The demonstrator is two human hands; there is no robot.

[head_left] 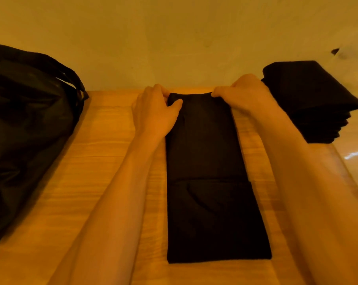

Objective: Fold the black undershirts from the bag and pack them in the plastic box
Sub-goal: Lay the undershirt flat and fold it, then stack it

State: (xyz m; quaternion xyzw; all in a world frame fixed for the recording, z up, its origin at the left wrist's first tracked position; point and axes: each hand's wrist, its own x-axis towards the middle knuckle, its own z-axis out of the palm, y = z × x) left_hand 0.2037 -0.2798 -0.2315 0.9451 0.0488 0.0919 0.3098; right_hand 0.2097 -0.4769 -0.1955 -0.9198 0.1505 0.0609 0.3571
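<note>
Lengthwise, the undershirt lies as a narrow folded strip on the table, its long axis running straight away from the person. L hand pinches the far-left corner and R hand the far-right, both equally near. The near end lies free btw. the forearms, so the next fold prob. draws the far edge back. Bag at left, folded stack at right.
</note>
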